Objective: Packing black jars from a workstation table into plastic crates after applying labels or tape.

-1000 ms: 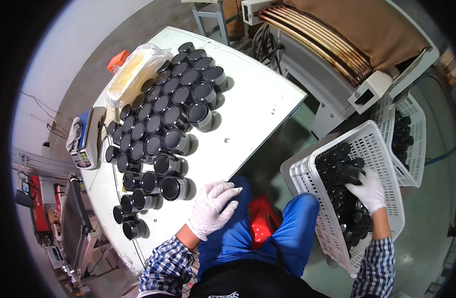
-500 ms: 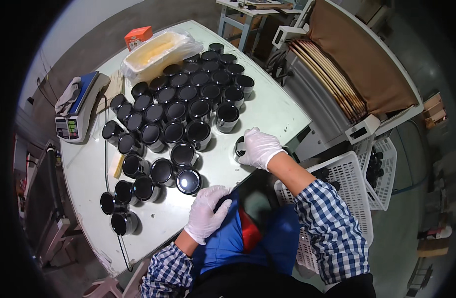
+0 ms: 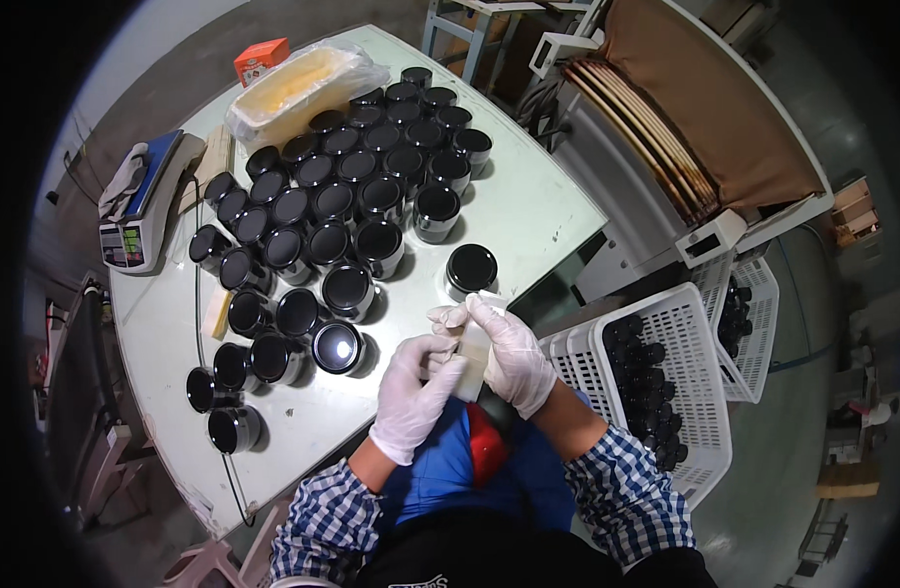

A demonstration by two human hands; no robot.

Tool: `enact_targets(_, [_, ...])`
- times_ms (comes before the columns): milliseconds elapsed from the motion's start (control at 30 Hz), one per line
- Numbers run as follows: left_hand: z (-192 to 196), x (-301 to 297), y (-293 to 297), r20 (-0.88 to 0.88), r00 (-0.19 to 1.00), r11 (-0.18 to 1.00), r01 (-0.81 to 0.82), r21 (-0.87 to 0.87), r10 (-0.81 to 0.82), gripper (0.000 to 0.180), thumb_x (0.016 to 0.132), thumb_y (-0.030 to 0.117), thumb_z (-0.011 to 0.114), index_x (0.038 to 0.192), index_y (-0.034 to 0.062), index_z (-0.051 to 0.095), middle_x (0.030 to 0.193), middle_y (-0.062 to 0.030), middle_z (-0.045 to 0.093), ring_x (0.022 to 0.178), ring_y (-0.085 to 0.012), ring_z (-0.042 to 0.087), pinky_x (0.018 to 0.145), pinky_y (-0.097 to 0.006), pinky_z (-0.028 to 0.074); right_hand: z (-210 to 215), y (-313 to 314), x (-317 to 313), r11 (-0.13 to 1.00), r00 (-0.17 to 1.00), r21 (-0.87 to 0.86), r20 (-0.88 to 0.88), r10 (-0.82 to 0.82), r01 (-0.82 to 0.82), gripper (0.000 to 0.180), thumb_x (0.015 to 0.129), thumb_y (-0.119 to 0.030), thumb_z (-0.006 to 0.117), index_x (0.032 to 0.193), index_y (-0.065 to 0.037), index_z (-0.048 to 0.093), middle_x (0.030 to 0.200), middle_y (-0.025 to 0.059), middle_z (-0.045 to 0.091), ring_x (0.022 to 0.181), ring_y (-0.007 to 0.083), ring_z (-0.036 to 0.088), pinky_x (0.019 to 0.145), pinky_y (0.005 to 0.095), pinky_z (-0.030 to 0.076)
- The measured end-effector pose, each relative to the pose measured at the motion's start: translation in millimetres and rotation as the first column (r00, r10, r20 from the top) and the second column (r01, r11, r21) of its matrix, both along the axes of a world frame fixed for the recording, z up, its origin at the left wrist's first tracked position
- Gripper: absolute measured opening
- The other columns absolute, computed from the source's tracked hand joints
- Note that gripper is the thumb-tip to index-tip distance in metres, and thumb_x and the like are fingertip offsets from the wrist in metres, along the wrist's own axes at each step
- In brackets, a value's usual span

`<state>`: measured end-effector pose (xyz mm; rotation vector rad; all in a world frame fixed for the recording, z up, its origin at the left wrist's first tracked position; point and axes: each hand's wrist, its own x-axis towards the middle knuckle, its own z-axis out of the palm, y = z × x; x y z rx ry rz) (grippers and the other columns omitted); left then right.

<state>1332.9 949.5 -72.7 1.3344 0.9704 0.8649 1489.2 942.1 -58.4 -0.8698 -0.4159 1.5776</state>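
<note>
My left hand [image 3: 415,397] and my right hand [image 3: 513,358], both in white gloves, meet in front of me near the table's front edge. Between them they grip a pale translucent piece [image 3: 474,361], flat and narrow like a plastic sleeve; its exact kind I cannot make out. Just beyond my right fingers, a black-lidded jar [image 3: 471,269] stands upright, apart from the others. To the left, several more black-lidded jars [image 3: 381,196] crowd the table [image 3: 528,211]. One shiny-topped jar [image 3: 338,348] sits closest to my left hand.
A plastic-lined tub [image 3: 298,88] and an orange box [image 3: 262,61] sit at the back. On the left are a scale [image 3: 136,235] and a yellow block [image 3: 216,314]. A white crate [image 3: 700,377] with black pieces stands right, below a brown-covered machine [image 3: 709,108].
My right hand has let go of the lone jar and drawn back toward my left. My left hand has come up from my lap, and both now hold the translucent piece.
</note>
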Motion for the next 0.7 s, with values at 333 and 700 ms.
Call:
enact_targets(333, [9,19,9,-0.120,0.986,0.989,0.105,-0.102,-0.117,0.020,0.089,0.019,0.070,0.090,-0.0014,0.070,0.079,-0.0032,0.056,0.071,-0.0109,0.053,0.063,-0.027,0.044,-5,-21,8,0.999,0.995,0.035,-0.096,-0.014,0.017,0.030,0.099,-0.022,0.057,0.117,0.002,0.059,0.108,0.0078,0.061,0.101,0.0143,0.059,0.090,0.0286,0.048])
enact_targets(700, [17,36,-3,-0.099,0.994,0.964,0.024,-0.266,-0.052,0.019,0.094,0.018,0.064,0.098,-0.0003,0.067,0.075,-0.0001,0.062,0.063,-0.0057,0.054,0.057,-0.021,0.044,-36,-36,15,0.988,0.988,-0.069,-0.066,-0.141,0.136,0.021,0.091,-0.010,0.067,0.108,0.001,0.063,0.100,0.0080,0.066,0.092,0.0156,0.063,0.081,0.0287,0.052])
